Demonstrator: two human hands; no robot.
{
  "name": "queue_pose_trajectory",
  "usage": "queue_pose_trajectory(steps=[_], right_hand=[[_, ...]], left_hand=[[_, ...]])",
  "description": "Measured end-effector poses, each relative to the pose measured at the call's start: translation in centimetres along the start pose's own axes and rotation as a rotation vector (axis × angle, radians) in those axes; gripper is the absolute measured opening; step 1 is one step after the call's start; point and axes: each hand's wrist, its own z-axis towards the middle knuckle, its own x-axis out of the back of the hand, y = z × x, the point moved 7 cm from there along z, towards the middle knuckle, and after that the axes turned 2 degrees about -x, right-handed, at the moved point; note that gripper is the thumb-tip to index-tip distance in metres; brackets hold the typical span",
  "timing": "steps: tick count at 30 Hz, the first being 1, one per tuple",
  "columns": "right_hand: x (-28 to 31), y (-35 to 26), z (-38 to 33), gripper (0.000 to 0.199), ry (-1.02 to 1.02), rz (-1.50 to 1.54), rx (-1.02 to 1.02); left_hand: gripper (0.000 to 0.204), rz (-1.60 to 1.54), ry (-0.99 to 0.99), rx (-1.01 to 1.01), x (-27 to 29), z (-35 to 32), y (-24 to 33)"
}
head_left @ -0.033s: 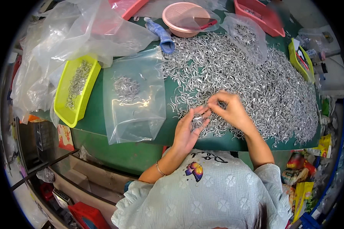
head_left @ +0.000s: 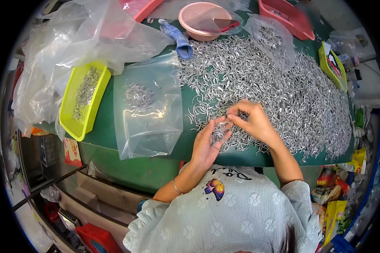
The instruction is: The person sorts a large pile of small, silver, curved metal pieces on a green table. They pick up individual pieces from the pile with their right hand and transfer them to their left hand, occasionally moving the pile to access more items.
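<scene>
My left hand (head_left: 206,145) is cupped, palm up, around a small bunch of curved silver metal pieces (head_left: 217,134). Thumb and fingers of my right hand (head_left: 253,122) are pinched together at the left fingertips; what lies between them is too small to make out. Both hands are over the near edge of a wide heap of the same hook-like pieces (head_left: 274,97), spread on a green table (head_left: 236,158). To the left of my hands lies a clear plastic bag (head_left: 147,130), with a small pile of these pieces (head_left: 139,97) on or in it.
A yellow-green basket (head_left: 95,114) with more pieces stands on the left, beside large crumpled plastic sheets (head_left: 50,71). At the back are a pink bowl (head_left: 194,33), a blue sleeve-like cloth (head_left: 179,40) and a red tray (head_left: 297,27). Another yellow-green basket (head_left: 341,82) stands far right.
My right hand's fingertips have shifted very slightly left against the left fingers. The rest looks the same.
</scene>
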Motion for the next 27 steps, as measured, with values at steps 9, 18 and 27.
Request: queue_pose_trajectory(steps=[9,18,27], right_hand=[[2.2,0.7,4.1,0.008,0.312,-0.619,0.230],[2.9,0.7,3.2,0.011,0.447,-0.487,0.236],[3.3,0.6,1.1,0.006,0.417,-0.409,0.084]], left_hand=[[0.024,0.060,-0.111,0.051,0.9,-0.2,-0.4],[0.034,-0.164,-0.194,0.112,-0.5,0.3,-1.0],[0.039,-0.153,-0.223,0.030,-1.0,-0.1,0.0]])
